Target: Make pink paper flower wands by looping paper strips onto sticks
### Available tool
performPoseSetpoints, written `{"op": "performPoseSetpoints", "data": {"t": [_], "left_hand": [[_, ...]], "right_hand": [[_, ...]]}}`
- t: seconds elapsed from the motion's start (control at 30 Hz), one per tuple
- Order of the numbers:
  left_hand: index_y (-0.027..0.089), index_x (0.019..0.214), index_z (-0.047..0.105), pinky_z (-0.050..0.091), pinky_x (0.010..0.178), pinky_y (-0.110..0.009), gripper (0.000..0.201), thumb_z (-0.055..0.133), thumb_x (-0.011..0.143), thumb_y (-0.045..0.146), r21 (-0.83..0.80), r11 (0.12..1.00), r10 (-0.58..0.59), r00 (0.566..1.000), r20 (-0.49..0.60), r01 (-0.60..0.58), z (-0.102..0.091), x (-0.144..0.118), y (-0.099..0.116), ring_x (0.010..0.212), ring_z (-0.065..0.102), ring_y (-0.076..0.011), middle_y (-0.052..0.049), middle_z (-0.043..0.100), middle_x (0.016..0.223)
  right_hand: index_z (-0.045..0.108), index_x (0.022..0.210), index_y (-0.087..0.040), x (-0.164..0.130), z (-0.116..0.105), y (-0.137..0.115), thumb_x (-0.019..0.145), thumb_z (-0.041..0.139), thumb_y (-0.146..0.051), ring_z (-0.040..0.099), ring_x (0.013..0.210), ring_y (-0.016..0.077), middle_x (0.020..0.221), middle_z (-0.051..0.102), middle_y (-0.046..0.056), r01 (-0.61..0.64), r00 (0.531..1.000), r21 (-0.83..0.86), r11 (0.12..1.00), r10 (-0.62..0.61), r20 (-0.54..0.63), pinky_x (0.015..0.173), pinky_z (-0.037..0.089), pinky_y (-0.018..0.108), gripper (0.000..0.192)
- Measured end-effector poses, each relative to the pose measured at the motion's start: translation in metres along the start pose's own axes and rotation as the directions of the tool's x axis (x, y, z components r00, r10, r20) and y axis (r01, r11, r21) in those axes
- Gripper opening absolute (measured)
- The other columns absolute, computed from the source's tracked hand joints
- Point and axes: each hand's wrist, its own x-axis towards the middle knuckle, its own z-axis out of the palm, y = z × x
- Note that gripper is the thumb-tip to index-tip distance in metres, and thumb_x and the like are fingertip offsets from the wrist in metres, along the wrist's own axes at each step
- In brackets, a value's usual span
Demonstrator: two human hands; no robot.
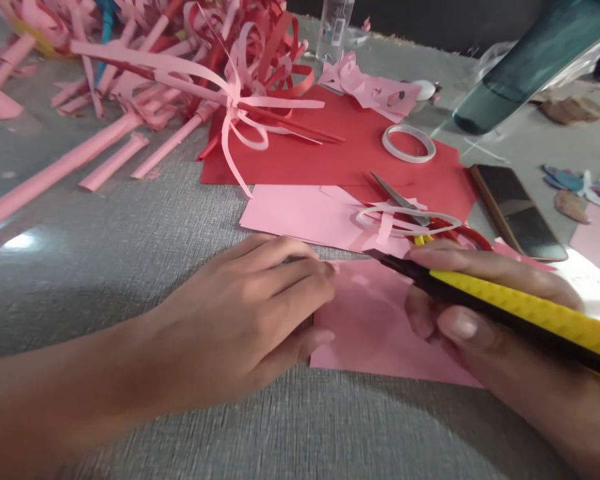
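Right hand (485,313) clasps yellow cutter (525,310) — blade on pink paper (375,320).

My left hand (260,313) covers the left edge of the pink sheet (375,327); how far the sheet runs under my palm cannot be told. My right hand (485,320) closes its grip round the yellow cutter (530,313), whose rear end is cut off by the right edge, and whose blade tip is too small to make out. The scissors (405,203) are partly buried under a paper loop (405,217), handles mostly hidden behind my right hand. The teal bottle (525,60) is blurred and cropped at the top. The clear bottle (333,27) is cut off above. The paper pile (145,60) runs off the top edge, blurred at the left.
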Motion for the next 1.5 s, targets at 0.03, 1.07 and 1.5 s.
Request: {"op": "performPoseSetpoints", "data": {"t": [0.03,1.07,1.5], "left_hand": [[0.017,0.112,0.063,0.052,0.096,-0.043,0.023,0.052,0.105,0.036,0.005,1.0,0.006,1.0,-0.008,-0.006,0.0,0.0,0.0,0.118,0.061,-0.0273,-0.011,0.072,0.121],[0.024,0.114,0.073,0.051,0.101,-0.042,0.018,0.064,0.098,0.027,-0.14,0.988,-0.067,0.997,0.043,0.073,0.001,0.004,-0.003,0.122,0.058,-0.0259,-0.008,0.067,0.132],[0.024,0.111,0.074,0.051,0.099,-0.043,0.017,0.063,0.1,0.028,-0.127,0.99,-0.056,0.997,0.049,0.062,0.001,0.003,-0.004,0.122,0.057,-0.0262,-0.008,0.066,0.132]], "right_hand": [[0.079,0.113,-0.042,0.0,-0.001,0.0,0.085,0.08,-0.046,0.074,0.098,0.0214,0.1,0.077,0.001,0.002,1.0,0.044,0.999,-0.002,0.0,0.091,0.061,0.036,0.028],[0.079,0.08,-0.031,0.009,0.003,-0.003,0.078,0.081,-0.034,0.071,0.062,0.015,0.079,0.079,0.0,-0.074,0.983,-0.068,0.995,0.085,0.161,0.048,0.052,0.017,0.004],[0.075,0.08,-0.033,0.009,0.0,-0.002,0.08,0.079,-0.035,0.072,0.067,0.0148,0.08,0.077,-0.002,-0.018,0.984,-0.097,0.995,0.034,0.173,0.054,0.056,0.017,0.005]]}}
